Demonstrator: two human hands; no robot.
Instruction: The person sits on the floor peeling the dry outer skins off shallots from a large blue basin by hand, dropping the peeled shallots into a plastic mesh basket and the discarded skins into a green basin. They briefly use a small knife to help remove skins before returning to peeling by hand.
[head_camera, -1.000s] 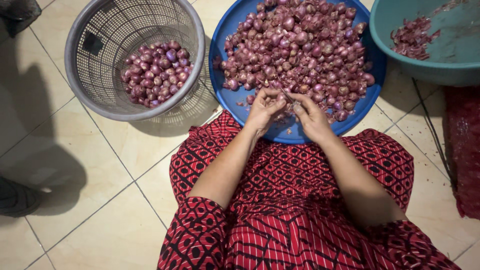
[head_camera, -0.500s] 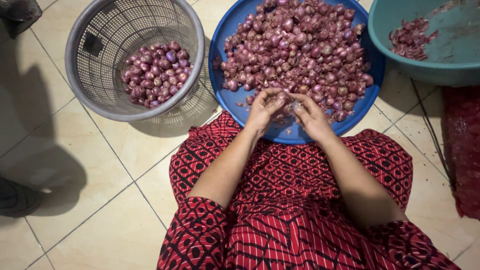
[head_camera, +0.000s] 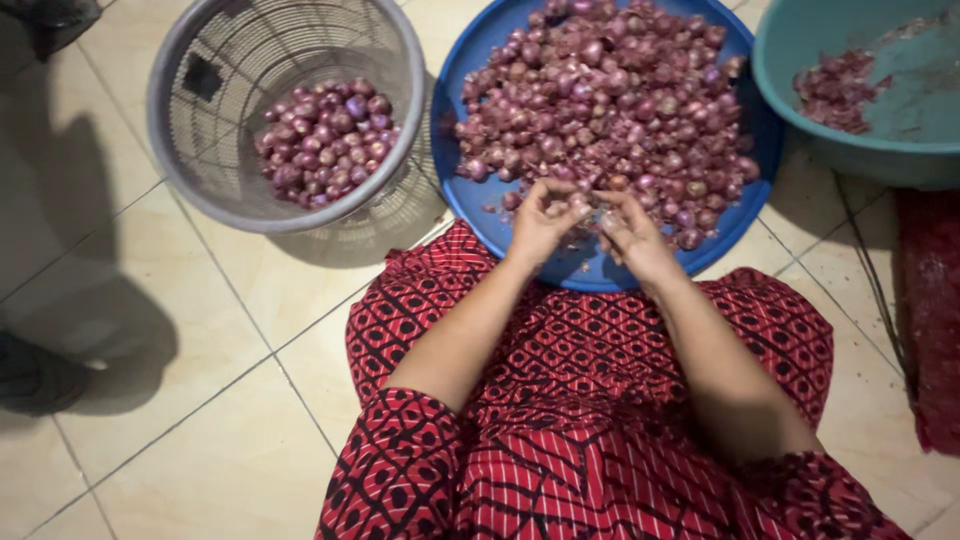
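Looking down, I see my left hand (head_camera: 540, 222) and right hand (head_camera: 632, 232) meeting at centre frame, over the near rim of the blue tray (head_camera: 470, 195). The fingers of both are pinched together on one small shallot (head_camera: 590, 210) between them, at the edge of the shallot heap (head_camera: 610, 110). Upper left sits a grey mesh basket (head_camera: 190, 150) holding peeled shallots (head_camera: 325, 140). Upper right, a teal basin (head_camera: 880, 150) holds skins (head_camera: 835, 90).
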